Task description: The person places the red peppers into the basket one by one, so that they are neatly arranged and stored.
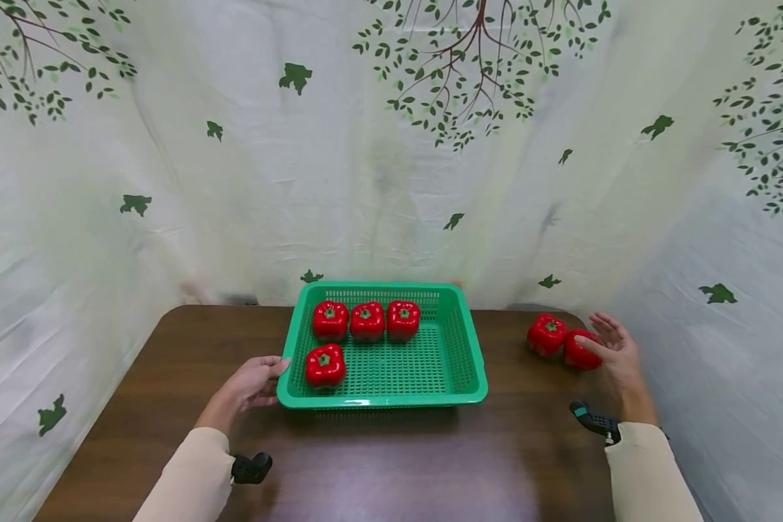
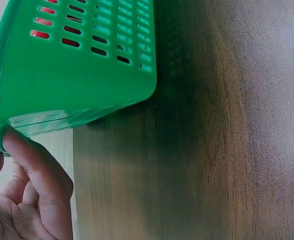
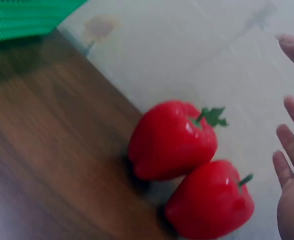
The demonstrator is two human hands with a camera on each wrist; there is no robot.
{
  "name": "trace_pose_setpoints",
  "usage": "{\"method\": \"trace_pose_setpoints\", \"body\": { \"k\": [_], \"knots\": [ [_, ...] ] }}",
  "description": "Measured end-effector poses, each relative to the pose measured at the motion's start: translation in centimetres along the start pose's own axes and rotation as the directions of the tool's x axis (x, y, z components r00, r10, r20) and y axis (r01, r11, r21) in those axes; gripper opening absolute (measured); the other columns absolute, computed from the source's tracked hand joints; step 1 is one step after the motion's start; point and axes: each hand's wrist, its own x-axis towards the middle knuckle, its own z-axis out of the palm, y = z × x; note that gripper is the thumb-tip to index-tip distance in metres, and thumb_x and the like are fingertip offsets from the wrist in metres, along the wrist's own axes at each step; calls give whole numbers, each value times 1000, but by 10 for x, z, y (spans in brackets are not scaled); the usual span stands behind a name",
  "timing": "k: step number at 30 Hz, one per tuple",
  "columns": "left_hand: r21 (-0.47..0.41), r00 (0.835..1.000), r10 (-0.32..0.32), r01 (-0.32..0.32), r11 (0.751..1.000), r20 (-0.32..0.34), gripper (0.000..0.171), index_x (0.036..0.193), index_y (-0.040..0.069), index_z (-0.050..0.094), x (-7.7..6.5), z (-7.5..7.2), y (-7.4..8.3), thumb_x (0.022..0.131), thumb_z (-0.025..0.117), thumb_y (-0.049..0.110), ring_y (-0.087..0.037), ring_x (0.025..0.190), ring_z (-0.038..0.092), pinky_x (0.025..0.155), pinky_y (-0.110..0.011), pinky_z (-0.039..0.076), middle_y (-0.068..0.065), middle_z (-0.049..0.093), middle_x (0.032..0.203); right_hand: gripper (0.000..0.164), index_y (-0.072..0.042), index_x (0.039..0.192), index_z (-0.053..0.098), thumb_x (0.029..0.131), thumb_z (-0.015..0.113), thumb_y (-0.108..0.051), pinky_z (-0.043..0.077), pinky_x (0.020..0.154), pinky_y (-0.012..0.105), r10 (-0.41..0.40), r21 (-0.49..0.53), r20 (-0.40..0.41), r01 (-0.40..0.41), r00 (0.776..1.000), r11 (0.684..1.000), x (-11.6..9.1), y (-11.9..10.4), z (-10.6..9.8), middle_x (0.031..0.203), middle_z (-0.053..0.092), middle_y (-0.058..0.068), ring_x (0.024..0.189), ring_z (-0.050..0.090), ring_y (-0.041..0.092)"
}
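Observation:
A green plastic basket (image 1: 381, 401) sits on the table, its left rim pinched between the thumb and fingers of my left hand (image 1: 253, 382). The left wrist view shows the index finger (image 2: 39, 165) under the rim at the basket's corner. Three red bell peppers (image 1: 367, 322) line the basket's back left, and another bell pepper (image 1: 325, 366) lies in front of them. At the far right, two more bell peppers, a left one (image 1: 547, 334) and a right one (image 1: 581, 351), lie side by side. My right hand (image 1: 621, 359) hovers beside the right one, fingers spread and holding nothing.
The brown wooden table (image 1: 391, 464) ends just behind the basket and near the two loose peppers. A pale curtain (image 1: 254, 188) printed with leaves hangs around its back and sides. Dark devices are strapped to the left wrist (image 1: 251, 469) and right wrist (image 1: 597, 420).

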Motion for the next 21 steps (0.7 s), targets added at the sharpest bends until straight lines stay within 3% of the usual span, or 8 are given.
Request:
{"method": "trace_pose_setpoints", "body": {
  "k": [4, 8, 16, 21],
  "knots": [
    [0, 1000, -7, 7, 1000, -13, 46, 132, -8, 43, -5, -1, -2, 102, 46, 27, -18, 81, 66, 73, -33, 55, -3, 66, 92, 66, -23, 146, 37, 89, 70, -15, 16, 117, 31, 115, -94, -98, -124, 989, 988, 3, 6, -2, 149, 38, -4, 143, 21, 21],
    [-9, 1000, 5, -5, 1000, 0, 48, 132, -9, 43, -4, 1, 0, 102, 48, 29, -18, 81, 66, 74, -33, 55, -4, 67, 93, 73, -22, 149, 32, 88, 70, -11, 10, 118, 39, 164, -111, -179, -185, 970, 976, 7, 12, -6, 158, 24, 1, 147, 9, 24],
    [0, 1000, -15, 15, 1000, -17, 50, 132, -7, 44, -2, -1, 3, 101, 49, 32, -19, 81, 65, 74, -34, 54, -5, 65, 96, 90, -27, 155, 13, 88, 72, -19, 16, 115, 50, 284, -228, -123, -306, 951, 924, 7, 27, -14, 162, 3, 5, 147, -3, 30],
    [-6, 1000, -22, 22, 1000, -13, 50, 134, -7, 43, -2, -1, 3, 101, 49, 31, -19, 81, 65, 74, -33, 54, -5, 65, 96, 99, -25, 156, 4, 86, 74, -21, 23, 112, 55, 326, -274, -99, -341, 940, 899, 11, 36, -14, 162, 0, 10, 146, 1, 36]
  ]
}}
